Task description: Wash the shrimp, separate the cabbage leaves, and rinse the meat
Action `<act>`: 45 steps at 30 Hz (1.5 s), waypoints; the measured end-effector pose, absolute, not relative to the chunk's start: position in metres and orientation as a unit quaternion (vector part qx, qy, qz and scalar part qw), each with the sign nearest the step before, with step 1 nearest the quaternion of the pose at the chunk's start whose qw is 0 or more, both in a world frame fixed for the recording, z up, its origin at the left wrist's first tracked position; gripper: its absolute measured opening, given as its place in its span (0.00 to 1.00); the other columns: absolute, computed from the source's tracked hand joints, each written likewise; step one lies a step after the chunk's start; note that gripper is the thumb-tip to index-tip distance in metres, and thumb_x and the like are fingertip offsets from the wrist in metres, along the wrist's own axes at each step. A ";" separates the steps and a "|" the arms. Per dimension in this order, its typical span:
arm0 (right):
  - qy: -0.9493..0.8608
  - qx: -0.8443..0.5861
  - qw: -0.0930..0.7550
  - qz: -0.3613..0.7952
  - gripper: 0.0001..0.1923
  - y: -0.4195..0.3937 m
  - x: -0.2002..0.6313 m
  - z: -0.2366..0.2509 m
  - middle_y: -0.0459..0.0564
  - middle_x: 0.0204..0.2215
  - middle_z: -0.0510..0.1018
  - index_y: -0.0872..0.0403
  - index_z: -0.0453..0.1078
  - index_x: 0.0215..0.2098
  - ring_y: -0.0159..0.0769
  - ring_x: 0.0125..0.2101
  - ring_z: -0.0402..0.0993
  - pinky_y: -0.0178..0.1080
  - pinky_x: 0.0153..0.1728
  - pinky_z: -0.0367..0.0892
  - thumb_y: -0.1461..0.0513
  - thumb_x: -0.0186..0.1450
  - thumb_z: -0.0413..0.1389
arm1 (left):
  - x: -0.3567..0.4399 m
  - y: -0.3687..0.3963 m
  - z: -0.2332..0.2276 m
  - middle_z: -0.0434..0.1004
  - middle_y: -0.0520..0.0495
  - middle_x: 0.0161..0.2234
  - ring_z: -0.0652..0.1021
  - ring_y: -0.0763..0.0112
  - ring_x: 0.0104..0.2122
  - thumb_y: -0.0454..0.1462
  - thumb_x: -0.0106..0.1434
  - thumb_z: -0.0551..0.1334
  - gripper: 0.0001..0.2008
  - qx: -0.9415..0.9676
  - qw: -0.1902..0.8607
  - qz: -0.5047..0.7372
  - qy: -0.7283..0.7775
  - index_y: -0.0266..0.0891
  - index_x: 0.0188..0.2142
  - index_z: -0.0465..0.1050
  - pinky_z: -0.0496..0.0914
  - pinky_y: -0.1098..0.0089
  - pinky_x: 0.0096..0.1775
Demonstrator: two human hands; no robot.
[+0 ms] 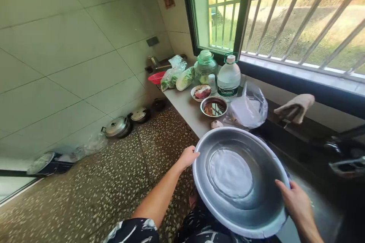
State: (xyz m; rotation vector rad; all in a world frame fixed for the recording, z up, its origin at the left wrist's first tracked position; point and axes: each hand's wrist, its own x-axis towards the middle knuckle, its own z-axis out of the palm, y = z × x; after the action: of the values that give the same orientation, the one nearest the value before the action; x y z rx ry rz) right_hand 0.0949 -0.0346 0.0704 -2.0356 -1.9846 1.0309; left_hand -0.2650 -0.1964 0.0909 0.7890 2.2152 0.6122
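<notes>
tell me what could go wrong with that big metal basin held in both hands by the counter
The basin is gripped only at its rim by the left hand and right hand, and it seems tilted, so it might slip or tip. Its far rim sits near the small metal bowl and plastic bag on the counter, so a swing could knock them.

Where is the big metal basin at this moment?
In the head view, lower right: the metal basin is held at its rim by the left hand and right hand, just before the counter.

Silver basin (pixel 239 182), speckled floor (pixel 114 182)
</notes>
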 end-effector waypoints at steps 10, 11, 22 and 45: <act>-0.623 -0.667 0.096 0.398 0.18 -0.065 -0.087 0.080 0.54 0.20 0.76 0.54 0.70 0.25 0.46 0.26 0.72 0.41 0.27 0.61 0.49 0.49 0.51 | -0.431 -0.247 0.132 0.66 0.54 0.22 0.65 0.76 0.23 0.37 0.57 0.59 0.06 0.294 0.304 0.269 0.865 0.37 0.26 0.68 0.54 0.74 0.24; -0.624 -0.660 0.103 0.405 0.18 -0.066 -0.109 0.076 0.54 0.21 0.76 0.55 0.71 0.25 0.46 0.26 0.72 0.41 0.27 0.61 0.49 0.48 0.52 | -0.450 -0.249 0.132 0.66 0.54 0.22 0.66 0.76 0.23 0.36 0.57 0.59 0.06 0.290 0.296 0.264 0.871 0.37 0.26 0.68 0.55 0.74 0.24; -0.654 -0.627 0.140 0.399 0.22 -0.032 -0.353 -0.003 0.54 0.25 0.75 0.57 0.70 0.35 0.43 0.27 0.70 0.39 0.29 0.60 0.50 0.54 0.47 | -0.679 -0.197 0.090 0.77 0.47 0.31 0.74 0.70 0.30 0.32 0.57 0.57 0.09 0.296 0.263 0.203 0.895 0.35 0.35 0.75 0.63 0.74 0.31; -0.445 -0.817 0.219 0.295 0.16 -0.019 -0.588 -0.021 0.49 0.20 0.69 0.51 0.62 0.26 0.39 0.24 0.65 0.39 0.27 0.58 0.48 0.53 0.47 | -0.965 0.022 0.026 0.79 0.51 0.38 0.75 0.71 0.38 0.27 0.54 0.57 0.17 0.572 0.380 0.160 0.709 0.37 0.43 0.74 0.65 0.75 0.40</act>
State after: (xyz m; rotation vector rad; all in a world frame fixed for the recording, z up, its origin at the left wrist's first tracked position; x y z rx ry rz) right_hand -0.5882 -0.0194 -0.0210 -2.2599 -1.2304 0.8160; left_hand -0.9649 0.0224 0.0257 1.4613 1.8102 0.4088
